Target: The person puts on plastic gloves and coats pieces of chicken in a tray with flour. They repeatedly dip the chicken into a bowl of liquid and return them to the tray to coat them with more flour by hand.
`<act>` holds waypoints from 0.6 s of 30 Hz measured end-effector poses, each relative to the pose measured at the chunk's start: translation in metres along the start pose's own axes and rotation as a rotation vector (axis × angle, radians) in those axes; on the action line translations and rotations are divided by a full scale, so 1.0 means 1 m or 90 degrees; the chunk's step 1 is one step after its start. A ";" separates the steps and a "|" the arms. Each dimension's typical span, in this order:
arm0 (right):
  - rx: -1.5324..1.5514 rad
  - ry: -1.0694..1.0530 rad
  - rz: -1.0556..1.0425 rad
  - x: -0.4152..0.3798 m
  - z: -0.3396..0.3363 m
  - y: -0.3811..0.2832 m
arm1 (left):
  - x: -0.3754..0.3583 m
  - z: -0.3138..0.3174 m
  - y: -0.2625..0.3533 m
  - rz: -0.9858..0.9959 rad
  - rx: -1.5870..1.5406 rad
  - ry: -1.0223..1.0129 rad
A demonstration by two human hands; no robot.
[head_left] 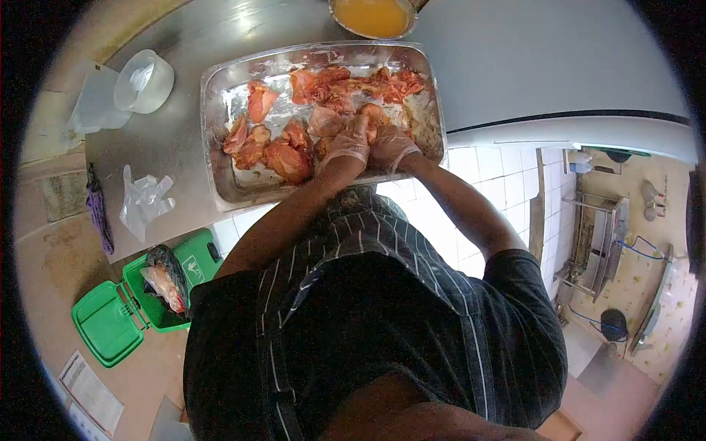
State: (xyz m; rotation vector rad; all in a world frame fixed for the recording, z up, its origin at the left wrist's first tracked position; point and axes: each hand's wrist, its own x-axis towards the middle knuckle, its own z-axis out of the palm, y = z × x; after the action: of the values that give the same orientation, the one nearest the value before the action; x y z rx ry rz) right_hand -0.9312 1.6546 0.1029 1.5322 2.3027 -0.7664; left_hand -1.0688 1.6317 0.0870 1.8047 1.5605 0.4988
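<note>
Stainless steel is gleaming along the surface (176,55) from where I'm standing, and a shallow metal tray (213,162) is resting on it. Red-orange meat pieces (287,160) are lying scattered over the tray's bottom, with others bunching around the person's hands. The left hand (347,149) and right hand (392,149), both wearing thin plastic gloves (401,149), are touching the meat side by side near the tray's closest wall; their fingers are partly hiding among the pieces, so I can't tell whether they are clamping on any. Beyond the tray, a bowl (368,36) is holding yellow-orange liquid (375,16). To the left, a round tub (163,88) is standing beside a translucent container (95,103), while crumpled clear plastic (143,198) is lying near the surface's end, where a purple cloth (97,209) is hanging. A broad grey panel (559,66) is stretching off rightward, white tiles (463,235) are showing below, and a metal rack (599,235) is standing farther away. Down left, a green bin (204,248) is gaping open, a white pictogram (193,270) showing on it. Nearby, a printed sheet (92,393) is bearing lines too small to read.
</note>
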 end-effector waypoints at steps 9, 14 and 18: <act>-0.039 0.019 -0.140 0.012 -0.012 0.038 | 0.026 -0.010 -0.028 0.022 -0.149 -0.148; -0.219 0.355 -0.027 0.046 -0.041 0.044 | 0.026 -0.053 -0.016 -0.028 0.014 0.108; -0.410 0.338 0.068 0.116 0.007 0.097 | 0.035 -0.057 -0.026 -0.070 -0.066 0.058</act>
State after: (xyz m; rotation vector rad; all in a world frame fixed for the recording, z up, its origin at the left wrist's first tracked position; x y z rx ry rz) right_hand -0.8896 1.7691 0.0124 1.6280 2.4143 0.4435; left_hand -1.1193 1.6810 0.1027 1.6293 1.6539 0.6062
